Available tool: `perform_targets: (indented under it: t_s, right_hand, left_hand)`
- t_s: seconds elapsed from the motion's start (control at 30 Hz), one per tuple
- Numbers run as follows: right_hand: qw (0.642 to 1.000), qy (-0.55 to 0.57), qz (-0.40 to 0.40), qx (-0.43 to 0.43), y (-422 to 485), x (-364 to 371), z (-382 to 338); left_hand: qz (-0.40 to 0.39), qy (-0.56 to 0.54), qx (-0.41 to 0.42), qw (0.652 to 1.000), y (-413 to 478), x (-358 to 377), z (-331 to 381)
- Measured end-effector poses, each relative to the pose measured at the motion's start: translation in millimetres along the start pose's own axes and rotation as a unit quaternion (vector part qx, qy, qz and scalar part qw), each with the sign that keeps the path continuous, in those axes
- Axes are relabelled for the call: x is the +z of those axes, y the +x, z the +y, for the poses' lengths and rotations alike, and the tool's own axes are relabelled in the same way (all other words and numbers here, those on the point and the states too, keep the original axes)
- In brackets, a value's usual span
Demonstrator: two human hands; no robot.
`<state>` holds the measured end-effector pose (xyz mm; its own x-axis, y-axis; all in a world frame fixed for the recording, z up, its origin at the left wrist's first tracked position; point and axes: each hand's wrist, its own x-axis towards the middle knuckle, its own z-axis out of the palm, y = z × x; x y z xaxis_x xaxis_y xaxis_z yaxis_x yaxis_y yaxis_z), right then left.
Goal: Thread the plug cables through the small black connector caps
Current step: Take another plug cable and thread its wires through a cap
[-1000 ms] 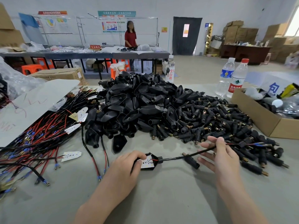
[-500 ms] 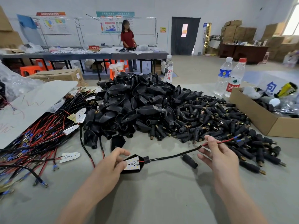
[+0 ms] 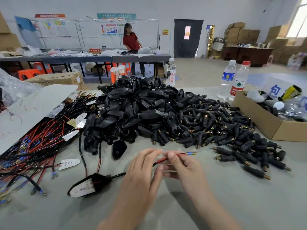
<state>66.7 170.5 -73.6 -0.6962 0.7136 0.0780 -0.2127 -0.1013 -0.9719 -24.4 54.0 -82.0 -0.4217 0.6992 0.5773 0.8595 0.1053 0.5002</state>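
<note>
right hand (image 3: 182, 165) near centre, thumb and forefinger pinching red-and-black plug cable (image 3: 181, 154) just short of blue-sleeved ends, which stick out right. left hand (image 3: 142, 171) just left of it, fingers fairly straight, tips at cable; cannot tell whether it grips. cable runs left behind left hand to black plug housing (image 3: 93, 183), blurred, lying on grey table (image 3: 232, 205), near left. small black connector caps (image 3: 224, 130) heaped far right of hands, apart from both. wire bundle (image 3: 33, 146) left; cardboard box (image 3: 269, 128) right.
</note>
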Motion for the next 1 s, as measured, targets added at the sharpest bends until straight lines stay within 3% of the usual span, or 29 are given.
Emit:
perform_targets:
  t_s: [0.13, 0.37, 0.63, 0.77, 1.0]
  right_hand:
    - [0.996, -0.043, -0.074, -0.007, -6.7, 9.6, 4.1]
    - [0.969, -0.243, -0.028, -0.045, -4.9, -6.5, 7.3]
    - [0.987, -0.159, -0.034, -0.001, -4.0, -2.7, 3.5]
    - [0.991, -0.130, 0.009, 0.002, 0.3, -7.6, 5.2]
    - [0.986, -0.163, -0.028, -0.017, 2.6, -9.9, 8.9]
  left_hand:
    - [-0.033, -0.058, -0.060, 0.996, -0.7, -0.4, -8.2]
    - [-0.057, -0.079, -0.058, 0.993, -0.2, 2.9, -13.7]
    - [-0.052, -0.146, -0.110, 0.982, 2.9, 6.1, -15.3]
    - [-0.038, -0.173, -0.162, 0.971, 1.5, 5.3, -22.4]
    - [-0.049, -0.270, -0.187, 0.943, 4.0, 4.4, -18.3]
